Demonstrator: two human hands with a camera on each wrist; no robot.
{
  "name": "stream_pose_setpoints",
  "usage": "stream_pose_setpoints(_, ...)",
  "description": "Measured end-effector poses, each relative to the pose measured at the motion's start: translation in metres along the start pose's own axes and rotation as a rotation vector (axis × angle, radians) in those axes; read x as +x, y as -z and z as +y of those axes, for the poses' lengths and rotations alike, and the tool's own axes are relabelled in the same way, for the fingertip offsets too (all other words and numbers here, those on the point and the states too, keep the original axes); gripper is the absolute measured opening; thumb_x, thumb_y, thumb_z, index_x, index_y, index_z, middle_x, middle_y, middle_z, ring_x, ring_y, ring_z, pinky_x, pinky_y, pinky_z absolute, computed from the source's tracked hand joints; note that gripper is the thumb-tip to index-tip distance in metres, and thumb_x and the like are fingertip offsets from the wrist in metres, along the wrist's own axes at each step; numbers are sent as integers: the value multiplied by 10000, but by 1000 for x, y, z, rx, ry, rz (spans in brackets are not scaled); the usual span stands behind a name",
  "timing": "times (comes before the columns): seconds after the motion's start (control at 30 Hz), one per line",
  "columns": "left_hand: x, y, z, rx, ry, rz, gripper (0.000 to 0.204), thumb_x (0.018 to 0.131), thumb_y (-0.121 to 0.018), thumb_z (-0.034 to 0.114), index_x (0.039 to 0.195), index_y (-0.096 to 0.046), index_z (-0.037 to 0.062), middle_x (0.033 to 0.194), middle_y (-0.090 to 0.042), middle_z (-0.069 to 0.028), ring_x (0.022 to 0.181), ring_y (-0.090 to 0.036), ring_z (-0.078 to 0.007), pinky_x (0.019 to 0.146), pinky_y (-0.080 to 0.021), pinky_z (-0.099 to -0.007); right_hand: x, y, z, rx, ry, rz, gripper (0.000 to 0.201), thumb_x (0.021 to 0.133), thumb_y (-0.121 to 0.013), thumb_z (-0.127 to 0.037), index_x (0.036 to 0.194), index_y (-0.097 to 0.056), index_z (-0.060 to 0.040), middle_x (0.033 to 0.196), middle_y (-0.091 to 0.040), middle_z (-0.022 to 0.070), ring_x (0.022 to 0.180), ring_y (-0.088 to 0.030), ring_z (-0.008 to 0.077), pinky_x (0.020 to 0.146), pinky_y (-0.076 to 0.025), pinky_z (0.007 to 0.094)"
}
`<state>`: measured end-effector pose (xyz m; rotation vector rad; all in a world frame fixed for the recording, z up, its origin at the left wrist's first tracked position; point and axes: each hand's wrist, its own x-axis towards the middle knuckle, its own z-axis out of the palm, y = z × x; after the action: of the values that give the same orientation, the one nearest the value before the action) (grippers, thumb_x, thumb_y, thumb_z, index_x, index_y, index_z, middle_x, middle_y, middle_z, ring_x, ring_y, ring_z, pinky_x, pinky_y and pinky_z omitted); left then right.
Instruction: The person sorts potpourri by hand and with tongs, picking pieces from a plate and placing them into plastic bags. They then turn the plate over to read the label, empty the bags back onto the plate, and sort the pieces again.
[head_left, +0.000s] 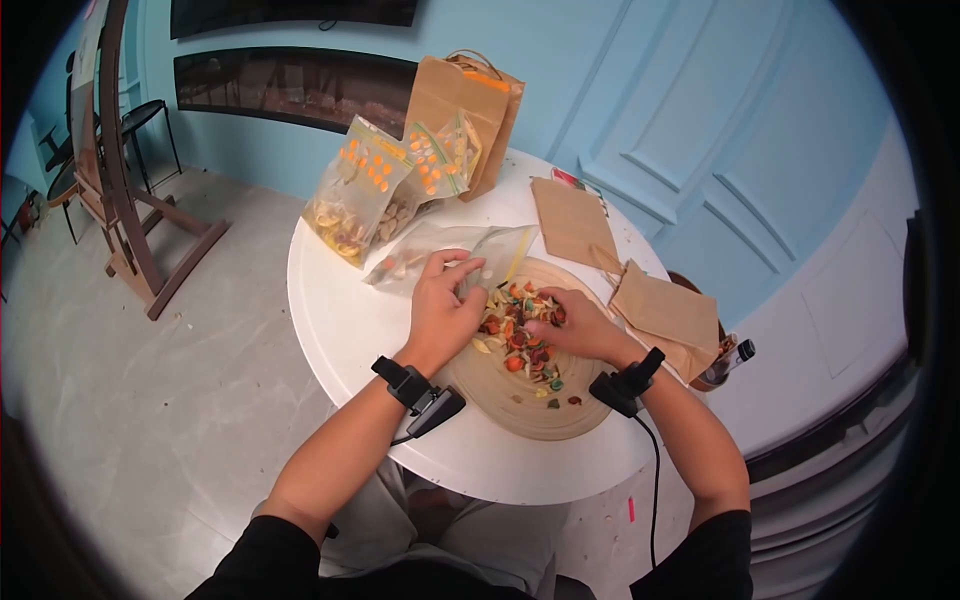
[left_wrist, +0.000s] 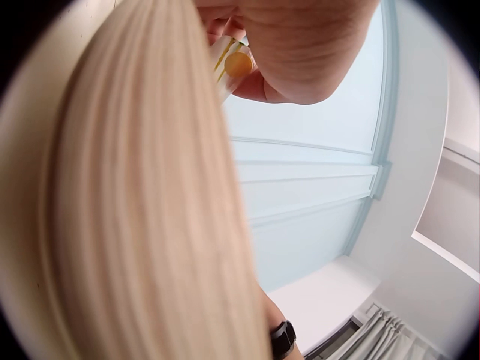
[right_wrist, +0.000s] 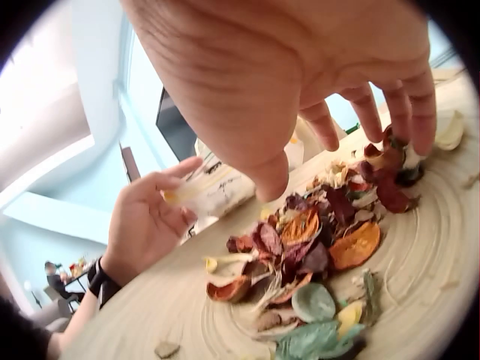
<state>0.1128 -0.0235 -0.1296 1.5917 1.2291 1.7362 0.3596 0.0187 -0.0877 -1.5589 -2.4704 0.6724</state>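
Note:
A heap of dried potpourri [head_left: 515, 338], with orange, dark red, green and pale pieces, lies on a round wooden plate [head_left: 570, 415]. My left hand [head_left: 445, 312] is at the plate's left edge and pinches the mouth of a clear zip bag [head_left: 412, 252], which lies on its side with its opening toward the plate. My right hand [head_left: 582, 328] is over the right side of the heap. In the right wrist view, its fingers are spread, and the fingertips reach the dried pieces [right_wrist: 330, 225] at the far side. The thumb hangs over the near side.
Filled zip bags [head_left: 355, 195] and an upright paper bag [head_left: 465, 110] stand at the back of the white round table [head_left: 335, 300]. Flat paper bags [head_left: 575, 220] lie at the right. Beyond the table's right edge is a container [head_left: 712, 378] with a bottle.

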Motion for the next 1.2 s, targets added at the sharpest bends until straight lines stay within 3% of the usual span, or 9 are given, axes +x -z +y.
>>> stream_pose_setpoints(0.13, 0, 0, -1, 19, -24, 1, 344, 808, -633, 76, 1130, -743, 25, 1236, -613, -139, 795, -649, -226, 657, -543, -304, -13, -25, -18, -337, 184, 74, 850, 845, -728, -598, 1462, -491, -63, 1310, -525, 339, 1259, -500, 418, 1116, -375, 417)
stream_pose_setpoints(0.23, 0, 1, 1, 9, -7, -11, 341, 808, -633, 76, 1126, -744, 24, 1236, -614, -139, 786, -648, -225, 659, -538, -307, -13, -18, -41, -224, 202, -57, 703, 856, -755, -514, 1378, -570, -82, 1332, -508, 323, 1302, -457, 404, 1101, -376, 414)
stream_pose_setpoints(0.33, 1, 2, 0, 11, 15, -19, 338, 812, -634, 90, 1124, -745, 25, 1237, -615, -139, 744, -639, -217, 659, -529, -313, -10, -13, -38, -126, 137, -148, 475, 879, -763, -340, 1242, -634, -63, 1240, -577, 281, 1188, -562, 366, 985, -464, 432)
stream_pose_setpoints(0.43, 1, 1, -2, 16, 10, -38, 342, 814, -634, 107, 1128, -745, 29, 1247, -612, -143, 676, -627, -212, 662, -523, -317, -8, -9, -27, 53, 159, -238, 277, 923, -708, -160, 1171, -630, -66, 1084, -656, 121, 936, -661, 191, 804, -542, 334)
stream_pose_setpoints(0.53, 0, 0, -3, 32, -7, -55, 353, 812, -635, 117, 1138, -743, 32, 1259, -609, -147, 628, -618, -212, 663, -521, -320, -21, 8, -40, 431, -203, -218, 231, 926, -681, -98, 1151, -633, -82, 941, -674, 18, 863, -641, 100, 702, -529, 247)
stream_pose_setpoints(0.67, -1, 2, 0, 25, 10, -107, 365, 812, -632, 116, 1151, -740, 36, 1265, -607, -151, 623, -624, -213, 664, -526, -323, -18, 30, -37, 798, -340, -76, 235, 936, -679, -89, 1156, -600, -64, 927, -667, 37, 723, -587, 72, 596, -487, 196)
stream_pose_setpoints(0.93, -1, 4, 6, -36, 46, -180, 389, 814, -630, 120, 1175, -724, 9, 1270, -592, -153, 636, -629, -205, 667, -529, -322, 27, 49, -67, 1205, -235, 8, 224, 964, -662, -86, 1174, -583, -88, 961, -605, 13, 742, -535, 72, 599, -478, 190)
stream_pose_setpoints(1.03, -1, 1, 2, -20, 30, -120, 421, 792, -631, 49, 1203, -721, 26, 1251, -587, -84, 649, -523, -106, 639, -473, -255, 49, 31, -70, 1277, -207, 76, 233, 964, -658, -77, 1184, -581, -89, 982, -606, 18, 777, -539, 78, 603, -485, 196)
stream_pose_setpoints(1.2, 0, -1, -3, 26, -68, -15, 442, 812, -645, 101, 1236, -682, -16, 1283, -572, -140, 690, -598, -189, 681, -505, -304, 52, 17, -76, 1191, -261, 61, 271, 955, -673, -80, 1209, -577, -75, 975, -642, 39, 758, -576, 80, 607, -498, 201)
